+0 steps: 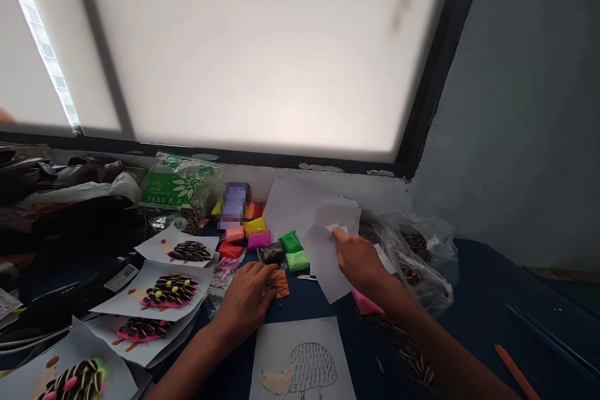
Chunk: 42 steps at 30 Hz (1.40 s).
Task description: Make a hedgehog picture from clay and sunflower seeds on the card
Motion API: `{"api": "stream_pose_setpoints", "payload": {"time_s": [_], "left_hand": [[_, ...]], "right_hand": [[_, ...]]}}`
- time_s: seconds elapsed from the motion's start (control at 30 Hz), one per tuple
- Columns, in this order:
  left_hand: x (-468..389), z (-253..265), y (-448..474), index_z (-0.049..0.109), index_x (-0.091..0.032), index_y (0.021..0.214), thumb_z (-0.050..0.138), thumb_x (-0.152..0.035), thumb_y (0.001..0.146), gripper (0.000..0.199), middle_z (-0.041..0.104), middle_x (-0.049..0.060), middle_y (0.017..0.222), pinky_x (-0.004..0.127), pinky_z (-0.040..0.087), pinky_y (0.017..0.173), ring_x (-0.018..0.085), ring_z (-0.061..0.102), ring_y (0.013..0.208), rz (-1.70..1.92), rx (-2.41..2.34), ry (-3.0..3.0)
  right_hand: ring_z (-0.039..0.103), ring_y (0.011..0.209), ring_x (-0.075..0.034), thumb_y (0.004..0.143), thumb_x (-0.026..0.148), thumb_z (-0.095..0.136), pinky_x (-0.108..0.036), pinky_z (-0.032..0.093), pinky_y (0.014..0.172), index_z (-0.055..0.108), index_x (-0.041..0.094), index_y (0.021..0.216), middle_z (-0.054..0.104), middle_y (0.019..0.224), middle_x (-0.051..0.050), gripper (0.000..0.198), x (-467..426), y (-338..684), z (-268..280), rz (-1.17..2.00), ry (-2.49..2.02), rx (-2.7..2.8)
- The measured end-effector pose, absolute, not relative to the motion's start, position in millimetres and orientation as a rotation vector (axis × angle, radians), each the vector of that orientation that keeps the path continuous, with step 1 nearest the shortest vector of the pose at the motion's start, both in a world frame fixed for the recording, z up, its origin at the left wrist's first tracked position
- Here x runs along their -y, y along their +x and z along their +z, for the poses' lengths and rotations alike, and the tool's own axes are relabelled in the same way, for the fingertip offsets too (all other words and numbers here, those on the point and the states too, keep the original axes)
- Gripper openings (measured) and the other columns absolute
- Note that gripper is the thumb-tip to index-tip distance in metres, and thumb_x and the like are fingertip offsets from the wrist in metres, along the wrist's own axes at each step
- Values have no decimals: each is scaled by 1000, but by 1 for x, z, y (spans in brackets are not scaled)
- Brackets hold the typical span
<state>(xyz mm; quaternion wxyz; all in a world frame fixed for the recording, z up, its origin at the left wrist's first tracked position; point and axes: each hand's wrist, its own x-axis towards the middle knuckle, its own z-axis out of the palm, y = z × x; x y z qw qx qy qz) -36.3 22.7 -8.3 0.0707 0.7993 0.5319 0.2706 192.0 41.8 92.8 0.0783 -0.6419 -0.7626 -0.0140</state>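
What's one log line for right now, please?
left hand: at orange piece | right hand: touching white sheet | drawing: flat on blue table, between forearms | seed-covered pictures: at left

A dark blue tabletop (pixel 478 300) is carrying 4 overlapping seed-decorated pictures (pixel 164 287) on the left. 1 drawing sheet (pixel 312 356) is lying in front. Coloured packets (pixel 259 240) are clustering farther back, loose seeds (pixel 415 359) are trailing along the right (an orange stick (pixel 515 370) is resting beyond them), and a clear seed bag (pixel 422 262) is sitting behind.
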Motion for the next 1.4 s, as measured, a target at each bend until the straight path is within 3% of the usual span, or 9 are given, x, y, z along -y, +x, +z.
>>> {"api": "stream_pose_setpoints", "payload": {"time_s": [0.2,0.3,0.43,0.47,0.6,0.7,0.83,1.13,1.4], "left_hand": [[-27,-9,-39,61,-19,113,48,-13,83,34,63,7,98,34,52,75,22,64,87,1020,-1542,2219],[-30,-9,-41,65,-19,104,41,-13,87,30,63,7,95,34,52,76,21,63,87,1105,-1591,2243],[-27,-1,-40,67,-20,106,43,-12,88,31,64,11,111,45,46,88,28,58,103,1135,-1728,2458],[-25,3,-38,67,-21,106,45,-10,86,31,63,11,114,46,45,90,29,57,107,1109,-1703,2510],[-13,15,-25,67,-21,81,61,-15,81,8,66,5,87,38,45,78,25,60,88,640,-1478,2593],[-7,20,-18,61,-19,76,59,-12,82,9,65,5,87,38,43,78,24,59,85,413,-1532,2580],[-9,18,-17,59,-18,78,52,-10,86,13,65,6,90,38,42,77,24,59,85,355,-1585,2556],[-17,22,-33,58,-18,90,40,-14,93,19,65,6,85,30,42,68,22,61,80,831,-1807,2311],[-17,27,-40,65,-12,107,38,-6,90,33,69,15,99,43,46,81,31,64,94,553,-2142,2487]], "right_hand": [[67,88,-23,98,12,34,-28,39,65,52,15,129,71,99,-11,37,-41,189,91,1,-1872,2312],[67,92,-23,99,14,35,-28,41,68,51,16,131,71,103,-11,36,-41,187,91,-2,-1857,2314],[67,93,-25,97,10,37,-29,41,68,51,15,130,70,104,-13,37,-41,184,88,-36,-1874,2306],[67,93,-26,96,9,38,-29,41,68,51,15,130,70,105,-13,37,-41,183,86,-43,-1877,2308],[68,92,-27,95,8,39,-30,42,68,52,13,129,70,104,-15,37,-40,184,82,-48,-1876,2311],[69,89,-28,93,6,40,-30,42,67,54,12,128,71,100,-15,38,-37,187,83,-29,-1861,2297],[68,89,-26,94,9,40,-30,42,67,54,13,130,71,103,-15,39,-33,190,89,23,-1785,2253],[67,86,-24,93,13,43,-29,44,71,51,12,134,71,96,-12,42,-38,173,77,304,-1530,2113],[63,104,-21,86,9,46,-30,48,88,36,10,147,65,121,-14,62,-62,134,51,613,-1359,2024]]}}
